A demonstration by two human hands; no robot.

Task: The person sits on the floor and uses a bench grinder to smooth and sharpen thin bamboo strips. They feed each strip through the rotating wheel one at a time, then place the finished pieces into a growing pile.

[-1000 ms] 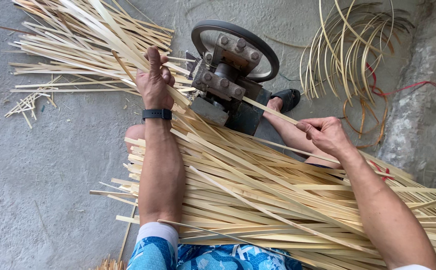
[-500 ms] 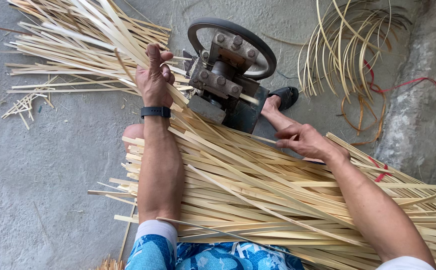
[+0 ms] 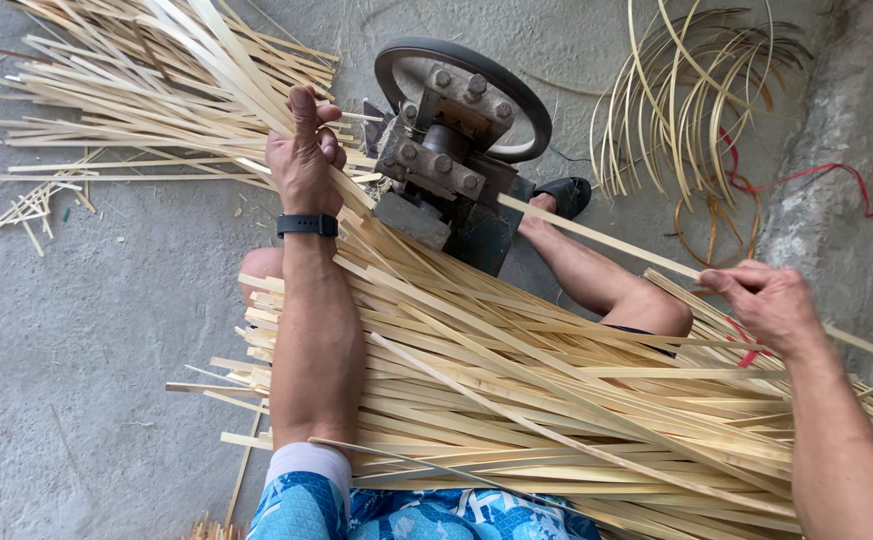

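- One long bamboo strip [image 3: 606, 240] is the thing in play; its long axis slants from the machine at upper centre down toward the lower right, so everything here lies along that diagonal.
- At far left, a fanned heap of split strips [image 3: 136, 90] lies on the concrete floor [image 3: 76, 330].
- The left hand [image 3: 301, 160] sits just left of the machine, fingers curled down over strips at the machine's left side; its grip looks clenched on them, though which strip it pins I cannot tell. A black wristband [image 3: 307, 225] circles that wrist.
- The splitting machine [image 3: 446, 170], with its dark wheel [image 3: 466, 75], stands between the two hands.
- The strip emerges from the machine's right side and crosses above a bare leg [image 3: 596, 280].
- The right hand [image 3: 771, 300] pinches the strip well out along its length, grasping it between thumb and fingers; this hand is the nearer one to the free end.
- A thick bundle of strips [image 3: 556, 420] lies across the lap below.
- Coiled thin strips [image 3: 696, 100] rest at upper right.
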